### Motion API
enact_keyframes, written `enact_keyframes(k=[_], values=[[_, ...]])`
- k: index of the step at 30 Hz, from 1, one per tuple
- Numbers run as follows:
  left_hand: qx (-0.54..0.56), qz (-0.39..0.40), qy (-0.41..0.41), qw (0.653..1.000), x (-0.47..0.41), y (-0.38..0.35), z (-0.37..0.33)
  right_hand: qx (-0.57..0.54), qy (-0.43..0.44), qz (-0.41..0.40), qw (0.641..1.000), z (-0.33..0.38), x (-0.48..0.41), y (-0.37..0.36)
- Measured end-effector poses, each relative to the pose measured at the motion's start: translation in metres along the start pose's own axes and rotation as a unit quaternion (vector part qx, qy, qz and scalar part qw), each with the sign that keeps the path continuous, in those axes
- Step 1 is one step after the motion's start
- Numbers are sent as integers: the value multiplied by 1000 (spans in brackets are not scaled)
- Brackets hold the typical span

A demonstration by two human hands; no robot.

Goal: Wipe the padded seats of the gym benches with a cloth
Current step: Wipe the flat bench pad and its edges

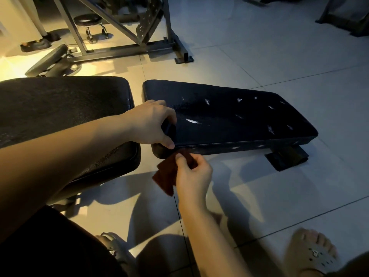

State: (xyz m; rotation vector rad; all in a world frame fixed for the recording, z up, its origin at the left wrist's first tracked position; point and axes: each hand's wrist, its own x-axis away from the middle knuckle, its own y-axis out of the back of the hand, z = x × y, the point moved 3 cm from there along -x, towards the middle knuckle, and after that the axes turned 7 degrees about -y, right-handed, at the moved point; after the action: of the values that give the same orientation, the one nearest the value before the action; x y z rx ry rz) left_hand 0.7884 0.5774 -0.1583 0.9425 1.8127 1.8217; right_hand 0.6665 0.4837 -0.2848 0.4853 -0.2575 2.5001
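Observation:
Two black padded bench sections lie side by side. The right pad (239, 118) is glossy, with several small white tears in its cover. The left pad (60, 108) is wider and matte. My left hand (151, 122) grips the near left corner of the right pad, thumb at its front edge. Just below that corner, my right hand (191, 172) pinches a dark brown cloth (165, 176), which hangs down against the pad's front side.
A grey metal rack frame (127, 47) stands behind the benches, with a round black stool (87, 21) and a padded roller (50, 60) near it. The bench's foot (285, 158) sticks out at right. My sandalled feet (311, 254) rest on the pale tiled floor.

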Motion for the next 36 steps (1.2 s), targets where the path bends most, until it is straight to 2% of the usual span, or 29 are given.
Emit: enact_keyframes(k=[2, 7, 12, 16, 18, 22, 27, 32, 36], values=[[3, 3, -2, 1000, 0, 1, 1, -7, -1, -4, 1000, 3, 1, 1], [13, -10, 3, 1000, 0, -3, 2, -69, -62, -76, 993, -5, -29, 32], [13, -7, -1, 1000, -2, -2, 3, -12, -21, 8, 1000, -5, 1, -5], [12, -14, 1, 1000, -2, -3, 3, -84, -68, -58, 992, 1, -24, 28], [13, -19, 1, 1000, -2, -4, 3, -77, -60, -62, 993, 1, -28, 33], [23, -12, -1, 1000, -1, -2, 3, -13, 0, 6, 1000, 7, -3, 6], [27, -13, 3, 1000, -1, -2, 0, -38, -24, -56, 997, 7, -23, 29], [26, -16, 4, 1000, 1, -2, 1, 50, 46, 5, 998, 11, -4, 11], [20, -21, 6, 1000, 1, -3, -1, 31, 25, -34, 999, 14, -18, 29]])
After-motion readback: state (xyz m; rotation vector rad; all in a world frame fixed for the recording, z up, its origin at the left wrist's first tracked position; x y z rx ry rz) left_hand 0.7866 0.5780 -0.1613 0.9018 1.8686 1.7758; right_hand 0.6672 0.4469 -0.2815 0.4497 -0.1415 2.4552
